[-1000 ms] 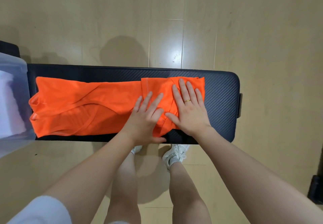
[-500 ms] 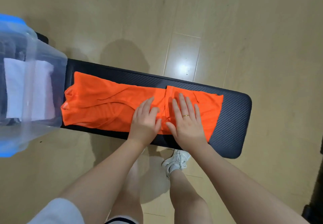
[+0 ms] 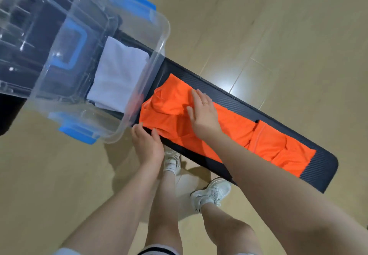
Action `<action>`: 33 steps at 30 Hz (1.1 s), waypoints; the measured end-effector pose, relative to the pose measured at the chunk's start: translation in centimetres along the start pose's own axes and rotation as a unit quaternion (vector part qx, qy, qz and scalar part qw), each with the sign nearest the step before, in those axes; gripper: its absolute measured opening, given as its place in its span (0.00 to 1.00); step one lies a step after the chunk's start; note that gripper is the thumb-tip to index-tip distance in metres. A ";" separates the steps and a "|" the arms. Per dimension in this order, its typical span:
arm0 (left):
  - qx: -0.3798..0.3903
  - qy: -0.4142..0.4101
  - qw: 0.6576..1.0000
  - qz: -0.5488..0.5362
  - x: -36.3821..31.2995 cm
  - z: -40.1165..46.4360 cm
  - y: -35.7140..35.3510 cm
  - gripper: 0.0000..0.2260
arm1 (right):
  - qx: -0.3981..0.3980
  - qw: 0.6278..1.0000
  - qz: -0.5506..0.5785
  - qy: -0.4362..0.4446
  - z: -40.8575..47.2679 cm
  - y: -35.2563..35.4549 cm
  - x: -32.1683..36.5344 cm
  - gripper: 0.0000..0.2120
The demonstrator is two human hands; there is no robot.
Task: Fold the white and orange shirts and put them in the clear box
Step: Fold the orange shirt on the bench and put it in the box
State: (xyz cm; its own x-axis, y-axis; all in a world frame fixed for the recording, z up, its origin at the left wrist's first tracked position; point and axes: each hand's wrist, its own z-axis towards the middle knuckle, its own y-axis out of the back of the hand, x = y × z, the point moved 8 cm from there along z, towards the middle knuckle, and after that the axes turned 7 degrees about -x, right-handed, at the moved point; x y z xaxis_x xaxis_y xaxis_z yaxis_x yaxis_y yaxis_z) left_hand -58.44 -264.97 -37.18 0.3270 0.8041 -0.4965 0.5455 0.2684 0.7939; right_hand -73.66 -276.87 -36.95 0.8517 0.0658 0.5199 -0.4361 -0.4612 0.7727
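The orange shirt (image 3: 235, 127) lies lengthwise on a black padded bench (image 3: 322, 167), its right end folded over. My right hand (image 3: 203, 115) rests on the shirt's left part, fingers straight, with fabric bunched beside the thumb. My left hand (image 3: 147, 145) is at the shirt's near left corner on the bench edge, with fingers and thumb curled on the fabric. The clear box (image 3: 159, 55) with blue latches stands at the bench's left end, touching the shirt. A folded white shirt (image 3: 119, 75) lies inside it.
A clear part with a blue handle (image 3: 73, 45) shows at the box's far side, over dark shapes. My legs and white shoes (image 3: 211, 193) stand on the wooden floor in front of the bench. The bench's right end (image 3: 326, 173) is bare padding.
My view swung left and the box came fully into sight. Both hands slid left along the shirt from the folded right end to its left end beside the box.
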 end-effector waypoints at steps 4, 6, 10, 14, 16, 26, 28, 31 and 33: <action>-0.013 0.133 0.983 -0.128 2.1 0.6 -0.8 0.20 | 0.004 1.000 -0.022 -0.011 4.1 -0.6 2.4 0.27; -0.026 0.190 0.964 -0.181 2.4 1.0 -1.0 0.19 | 0.015 0.998 -0.052 -0.010 5.5 -0.9 3.2 0.28; -0.013 0.244 0.943 -0.225 2.7 0.9 -1.9 0.06 | 0.034 0.996 -0.072 -0.030 7.0 -1.6 3.6 0.24; 0.028 0.237 0.944 -0.229 1.7 0.9 -2.0 0.11 | 0.029 0.997 0.004 -0.076 7.1 -0.8 2.4 0.13; 0.060 0.198 0.945 -0.254 0.2 0.7 -1.5 0.09 | 0.025 0.995 0.047 -0.083 6.6 0.3 1.7 0.06; 0.285 -0.031 0.915 -0.282 -7.8 -5.7 -1.1 0.16 | 0.041 0.933 0.295 -0.202 -0.1 7.7 -4.5 0.13; 0.326 -0.010 0.902 -0.284 -8.5 -7.6 -2.6 0.18 | 0.033 0.918 0.321 -0.229 -1.4 8.5 -6.7 0.12; 0.365 -0.040 0.892 -0.265 -9.8 -10.3 -4.9 0.14 | -0.001 0.926 0.272 -0.263 -3.2 9.1 -10.6 0.18; 0.386 -0.085 0.886 -0.241 -10.4 -12.2 -6.3 0.14 | -0.041 0.935 0.222 -0.272 -4.0 9.2 -13.0 0.20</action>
State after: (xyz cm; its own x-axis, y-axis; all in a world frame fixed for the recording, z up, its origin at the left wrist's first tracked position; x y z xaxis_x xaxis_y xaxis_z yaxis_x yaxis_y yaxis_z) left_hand -74.73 -268.54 -32.77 -0.0122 0.5859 -0.8103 0.9975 0.0630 0.0306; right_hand -89.87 -278.44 -35.11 0.5937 -0.5869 0.5505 -0.7835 -0.2655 0.5619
